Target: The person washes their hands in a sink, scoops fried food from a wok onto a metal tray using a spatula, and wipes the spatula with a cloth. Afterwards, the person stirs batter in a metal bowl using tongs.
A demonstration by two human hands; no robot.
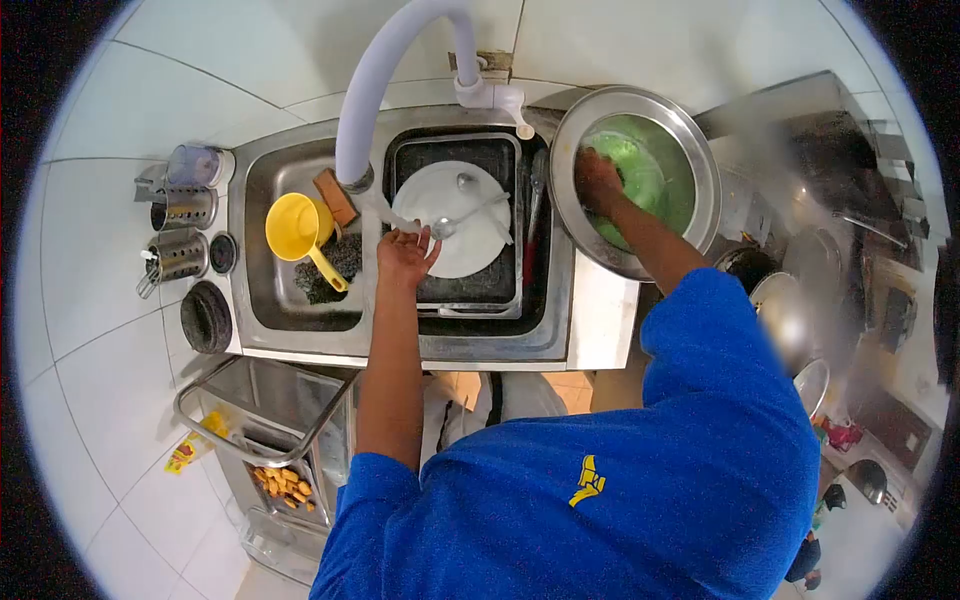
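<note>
My left hand [405,258] is palm up with its fingers spread, under the stream from the pale curved faucet [365,110]. Right beside its fingertips, a metal spoon [465,218] lies on a white plate [430,190] in the black sink tray [470,295]. A second spoon's bowl shows higher on the plate. My right hand [597,180] reaches into a wide steel basin [705,180] with something bright green [640,165] inside, perhaps a bowl or foamy liquid. Dark blur hides its fingers, so I cannot make out what they touch.
In the left sink basin are a yellow mug [293,228], a reddish-brown block [335,197] and a dark scrubber [325,280]. Steel holders [185,210] stand on the left ledge. Pots [785,310] crowd the right side. A wire-railed rack [250,400] stands below left.
</note>
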